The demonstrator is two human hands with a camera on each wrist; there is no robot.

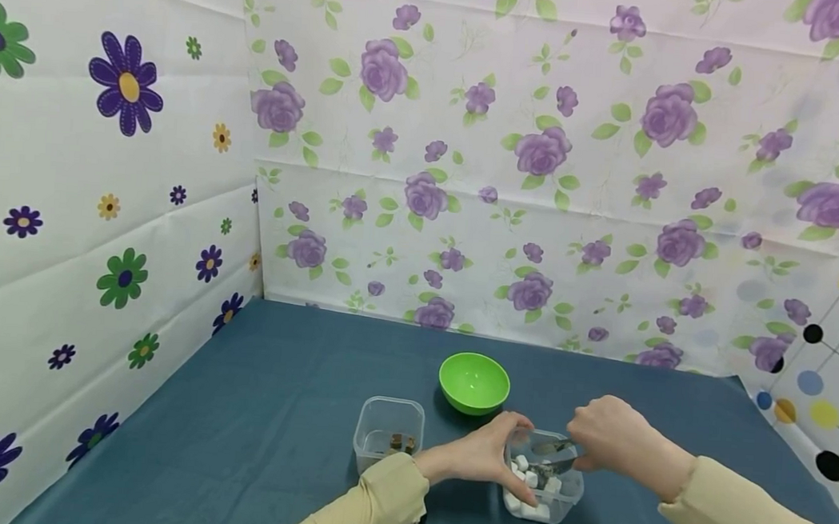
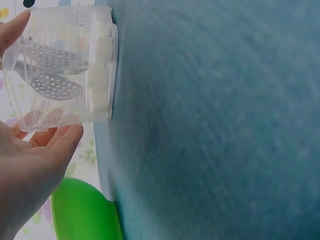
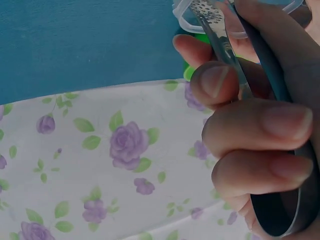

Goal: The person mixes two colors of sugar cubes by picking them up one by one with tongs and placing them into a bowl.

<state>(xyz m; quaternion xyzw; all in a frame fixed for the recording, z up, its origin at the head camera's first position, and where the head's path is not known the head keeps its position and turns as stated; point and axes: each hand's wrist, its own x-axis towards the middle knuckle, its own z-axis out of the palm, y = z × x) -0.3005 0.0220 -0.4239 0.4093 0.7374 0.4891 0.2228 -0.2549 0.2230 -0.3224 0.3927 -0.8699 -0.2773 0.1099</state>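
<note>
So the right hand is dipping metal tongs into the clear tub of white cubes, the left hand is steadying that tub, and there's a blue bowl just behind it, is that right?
Nearly. The bowl behind the tub is green, not blue, as the head view shows. The rest holds: the right hand grips the metal tongs in the clear tub of white cubes, and the left hand steadies that tub.
</note>
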